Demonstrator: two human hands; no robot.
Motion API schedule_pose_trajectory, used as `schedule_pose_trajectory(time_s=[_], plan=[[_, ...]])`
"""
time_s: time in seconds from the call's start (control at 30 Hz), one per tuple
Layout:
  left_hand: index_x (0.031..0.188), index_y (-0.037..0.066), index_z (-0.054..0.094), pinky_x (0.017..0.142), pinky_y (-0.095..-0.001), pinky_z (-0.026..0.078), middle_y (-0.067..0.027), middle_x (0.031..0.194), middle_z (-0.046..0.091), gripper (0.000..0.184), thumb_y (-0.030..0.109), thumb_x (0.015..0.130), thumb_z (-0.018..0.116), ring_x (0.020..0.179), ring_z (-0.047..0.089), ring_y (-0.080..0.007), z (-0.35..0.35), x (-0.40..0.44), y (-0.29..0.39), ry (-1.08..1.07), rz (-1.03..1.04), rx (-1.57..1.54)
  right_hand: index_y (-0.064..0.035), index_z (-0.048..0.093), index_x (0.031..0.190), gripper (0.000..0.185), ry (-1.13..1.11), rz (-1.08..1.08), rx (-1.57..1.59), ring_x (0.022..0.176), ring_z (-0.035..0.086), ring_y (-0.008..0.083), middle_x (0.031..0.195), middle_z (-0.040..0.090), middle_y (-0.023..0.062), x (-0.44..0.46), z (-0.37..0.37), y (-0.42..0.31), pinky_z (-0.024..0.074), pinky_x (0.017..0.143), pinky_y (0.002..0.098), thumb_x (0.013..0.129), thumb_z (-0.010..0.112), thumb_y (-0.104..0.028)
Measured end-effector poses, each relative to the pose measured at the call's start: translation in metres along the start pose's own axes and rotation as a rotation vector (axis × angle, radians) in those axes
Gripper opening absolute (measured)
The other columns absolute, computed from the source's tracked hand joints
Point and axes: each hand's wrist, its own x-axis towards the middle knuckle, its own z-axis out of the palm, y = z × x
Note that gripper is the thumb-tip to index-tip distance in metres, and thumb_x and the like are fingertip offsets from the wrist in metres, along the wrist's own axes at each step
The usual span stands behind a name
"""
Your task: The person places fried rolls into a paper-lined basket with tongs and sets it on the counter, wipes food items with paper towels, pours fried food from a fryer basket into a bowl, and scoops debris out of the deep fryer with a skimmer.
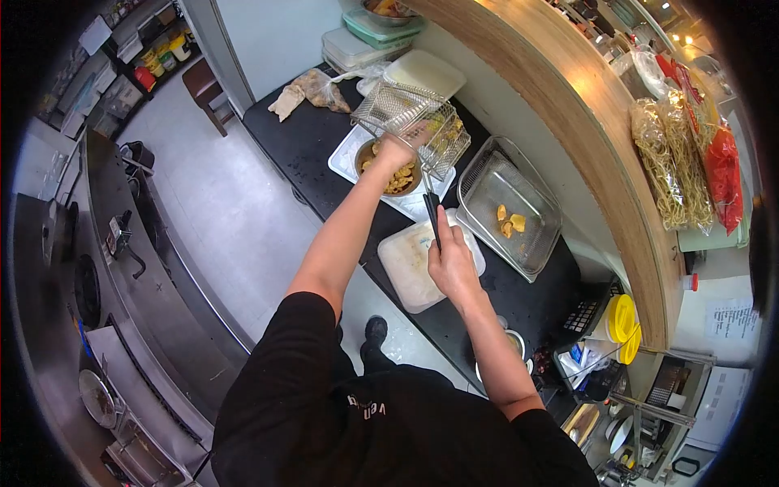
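Black counter (280, 134), white tray (344, 158) on it, bowl (414, 186) in the tray, brown-gold pieces of food (399, 183) inside. My left hand (401, 147) is over the bowl, at the wire basket (402, 109). Mesh and fingers overlap here, so I can't tell whether they pinch a piece or lie loose. A light touch should serve best: loosen pieces, don't press them into the wire. Basket sits above bowl and tray, yellowish pieces (449, 131) toward its right end. I'd keep it over the bowl, so strays drop there or at worst onto the tray. White container (410, 268) nearer me. My right hand (453, 260) is wrapped round the black handle (432, 209), holding the basket; a steady wrist matters, I judge, with the weight that far out. Farther right, steel tray (527, 247), a few golden pieces (510, 221) in it; worth keeping the basket clear of its rim.
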Motion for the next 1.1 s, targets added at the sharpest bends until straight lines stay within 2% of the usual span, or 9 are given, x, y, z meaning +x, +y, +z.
schedule_pose_trajectory(time_s=[0.03,0.1,0.53,0.67,0.73,0.8,0.87,0.93,1.1], plan=[[0.096,0.004,0.068,0.087,-0.036,0.048,-0.0117,0.096,0.067,0.025,0.024,0.081,0.068,0.092,0.063,-0.0287,0.01,0.01,-0.014,0.039,0.244,0.101,-0.0028,0.027,0.143,0.063,0.005,-0.008,-0.003,0.083,0.057,0.0428,0.096,0.051,0.0268,-0.001,0.003,0.0,0.0455,0.075,0.0477,0.084,0.05,-0.003],[0.096,0.004,0.068,0.088,-0.0387,0.046,-0.013,0.091,0.066,0.035,0.035,0.08,0.07,0.092,0.061,-0.0328,0.013,0.011,0.009,0.053,0.287,0.049,-0.0028,0.028,0.143,0.063,0.012,-0.013,-0.009,0.082,0.057,0.0429,0.095,0.051,0.0266,-0.003,0.004,-0.001,0.0456,0.074,0.0477,0.084,0.05,-0.003],[0.088,0.005,0.067,0.076,-0.0405,0.046,-0.0121,0.085,0.063,0.03,0.03,0.073,0.075,0.083,0.058,-0.0298,0.019,0.012,-0.006,0.06,0.32,0.143,-0.0032,0.025,0.143,0.066,0.018,-0.084,-0.059,0.069,0.059,0.0446,0.095,0.049,0.0266,-0.01,0.007,0.004,0.051,0.066,0.051,0.082,0.05,-0.005],[0.107,0.007,0.064,0.092,-0.039,0.043,-0.0141,0.11,0.059,0.037,0.026,0.076,0.073,0.105,0.055,-0.0292,-0.034,-0.031,-0.009,-0.112,0.037,0.084,-0.0041,0.029,0.142,0.062,0.083,-0.093,-0.086,0.074,0.059,0.0455,0.096,0.051,0.0282,-0.004,0.009,0.014,0.0504,0.07,0.0511,0.083,0.05,-0.006],[0.12,0.0,0.054,0.102,-0.037,0.038,-0.0183,0.124,0.055,0.057,0.025,0.073,0.075,0.118,0.05,-0.032,-0.061,-0.055,-0.028,-0.142,0.056,0.332,-0.0043,0.03,0.141,0.061,0.091,-0.12,-0.059,0.078,0.06,0.044,0.096,0.052,0.0276,-0.001,-0.002,0.015,0.05,0.072,0.0497,0.084,0.049,-0.006],[0.119,0.001,0.055,0.097,-0.0382,0.043,-0.021,0.116,0.059,0.054,0.025,0.075,0.074,0.112,0.053,-0.0377,-0.079,-0.069,-0.054,-0.113,0.142,0.279,-0.0048,0.03,0.142,0.061,0.095,-0.111,-0.077,0.078,0.059,0.0429,0.096,0.052,0.0269,0.001,-0.002,0.02,0.0498,0.072,0.0491,0.084,0.049,-0.005],[0.118,-0.002,0.055,0.092,-0.0401,0.046,-0.027,0.111,0.059,0.052,0.025,0.077,0.072,0.104,0.056,-0.0431,-0.095,-0.091,-0.042,0.081,-0.348,0.239,-0.0084,0.03,0.143,0.061,0.018,0.023,-0.031,0.093,0.057,0.043,0.104,0.054,0.0275,-0.002,-0.008,0.014,0.0459,0.083,0.0468,0.086,0.051,-0.004],[0.117,-0.007,0.054,0.089,-0.0418,0.047,-0.0318,0.106,0.058,0.051,0.025,0.08,0.069,0.101,0.058,-0.0411,-0.072,-0.106,-0.077,0.196,-0.53,0.365,-0.0085,0.03,0.143,0.061,0.059,-0.008,-0.029,0.093,0.057,0.0433,0.104,0.054,0.0275,-0.007,-0.009,0.015,0.0459,0.083,0.0469,0.086,0.05,-0.004],[0.114,-0.01,0.053,0.073,-0.0445,0.053,-0.0322,0.094,0.062,0.047,0.016,0.076,0.064,0.08,0.065,-0.0433,-0.024,-0.098,-0.089,0.335,-0.623,-0.099,-0.0034,0.028,0.142,0.061,0.182,-0.102,-0.14,0.086,0.058,0.0464,0.105,0.052,0.0296,-0.021,-0.022,0.027,0.05,0.075,0.0492,0.085,0.049,-0.004]])
